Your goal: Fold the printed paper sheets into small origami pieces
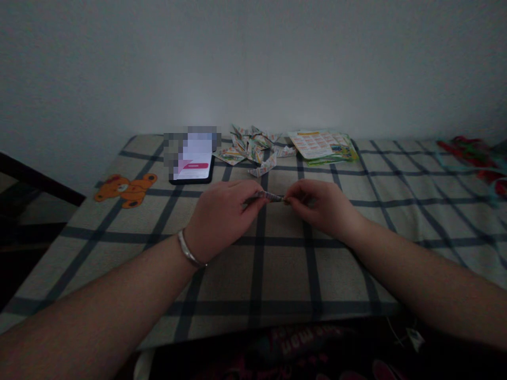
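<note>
My left hand (227, 211) is closed, its thumb and fingers pinching one end of a small folded piece of printed paper (272, 197). The other end sits between the thumb and fingertips of my right hand (319, 206), also closed in a pinch. The paper is narrow, seen nearly edge-on, and held just above the tablecloth; its full shape is partly hidden by my fingers. Just beyond my hands lies a folded paper boat (263, 167), with a heap of several other folded printed papers (253, 145) behind it.
A checked tablecloth (285, 269) covers the table. A lit phone (194, 163) lies at the back left, near an orange teddy bear cut-out (124, 189). Flat printed sheets (317, 146) are stacked at the back right. Red and teal items (475, 158) lie at the far right, against the wall.
</note>
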{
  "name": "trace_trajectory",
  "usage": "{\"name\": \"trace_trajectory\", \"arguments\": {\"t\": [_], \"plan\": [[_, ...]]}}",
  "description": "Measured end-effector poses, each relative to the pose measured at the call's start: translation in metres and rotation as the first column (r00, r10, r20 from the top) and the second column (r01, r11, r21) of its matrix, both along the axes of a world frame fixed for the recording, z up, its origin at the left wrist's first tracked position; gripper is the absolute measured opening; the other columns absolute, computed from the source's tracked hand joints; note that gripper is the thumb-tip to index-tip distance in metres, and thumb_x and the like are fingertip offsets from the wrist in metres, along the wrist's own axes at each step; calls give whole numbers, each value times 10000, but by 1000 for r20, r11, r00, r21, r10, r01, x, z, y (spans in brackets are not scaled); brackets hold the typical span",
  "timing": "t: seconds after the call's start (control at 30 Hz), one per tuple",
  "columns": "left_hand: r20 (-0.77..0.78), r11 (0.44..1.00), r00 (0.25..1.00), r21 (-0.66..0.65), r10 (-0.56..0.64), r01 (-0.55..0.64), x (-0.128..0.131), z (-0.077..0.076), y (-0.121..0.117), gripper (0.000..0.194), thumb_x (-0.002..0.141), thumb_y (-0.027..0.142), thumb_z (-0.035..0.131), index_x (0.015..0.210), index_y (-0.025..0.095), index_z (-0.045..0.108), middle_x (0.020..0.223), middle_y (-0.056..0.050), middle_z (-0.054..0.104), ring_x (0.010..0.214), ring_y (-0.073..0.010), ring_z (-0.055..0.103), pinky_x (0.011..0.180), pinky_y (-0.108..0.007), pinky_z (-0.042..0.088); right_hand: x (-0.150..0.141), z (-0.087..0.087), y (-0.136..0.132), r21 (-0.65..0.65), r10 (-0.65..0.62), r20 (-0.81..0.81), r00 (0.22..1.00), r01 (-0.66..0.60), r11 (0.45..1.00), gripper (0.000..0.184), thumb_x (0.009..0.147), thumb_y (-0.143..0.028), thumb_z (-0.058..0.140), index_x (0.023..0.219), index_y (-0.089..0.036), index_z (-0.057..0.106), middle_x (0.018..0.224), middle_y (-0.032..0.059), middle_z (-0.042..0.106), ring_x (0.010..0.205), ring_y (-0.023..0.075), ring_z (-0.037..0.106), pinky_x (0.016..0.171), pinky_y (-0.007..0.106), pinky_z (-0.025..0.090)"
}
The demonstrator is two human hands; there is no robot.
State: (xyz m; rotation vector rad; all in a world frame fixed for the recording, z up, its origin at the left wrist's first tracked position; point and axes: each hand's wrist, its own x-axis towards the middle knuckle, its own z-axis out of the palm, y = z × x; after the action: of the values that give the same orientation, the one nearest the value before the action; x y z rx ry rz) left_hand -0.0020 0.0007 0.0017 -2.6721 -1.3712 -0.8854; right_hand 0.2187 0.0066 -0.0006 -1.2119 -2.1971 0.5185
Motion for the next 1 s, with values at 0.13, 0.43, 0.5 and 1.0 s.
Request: {"name": "trace_trajectory", "arguments": {"t": [0.13,0.43,0.5,1.0], "plan": [[27,1000,1000,-15,13,-12,0,1,-2,120,896,287,598,846,190,649,797,1,690,704,-156,617,601,-266,392,2,-2,1,-6,42,-60,997,-42,999,203,755,-88,521,886,-186,643,781,4,686,672,118,614,579,219,449],[-12,1000,1000,-9,-12,12,-1,0,0,144,907,312,583,869,196,660,839,-8,712,776,-183,654,681,-292,437,0,-4,0,58,64,-29,998,-62,996,95,809,-227,611,887,-186,646,752,1,652,652,113,598,593,236,452],[-14,999,999,6,-41,41,-2,0,2,145,911,313,580,876,201,664,843,-4,717,788,-184,657,694,-296,440,0,-3,1,84,62,-43,997,-58,995,81,828,-230,604,862,-184,662,734,1,647,640,106,588,587,228,445],[20,982,985,89,-170,168,1,2,0,110,888,245,600,818,183,660,811,-13,679,760,-160,608,692,-291,426,-3,2,-3,158,97,-49,994,-88,984,128,876,-203,591,896,-179,715,805,27,711,720,125,625,636,242,456]]}}
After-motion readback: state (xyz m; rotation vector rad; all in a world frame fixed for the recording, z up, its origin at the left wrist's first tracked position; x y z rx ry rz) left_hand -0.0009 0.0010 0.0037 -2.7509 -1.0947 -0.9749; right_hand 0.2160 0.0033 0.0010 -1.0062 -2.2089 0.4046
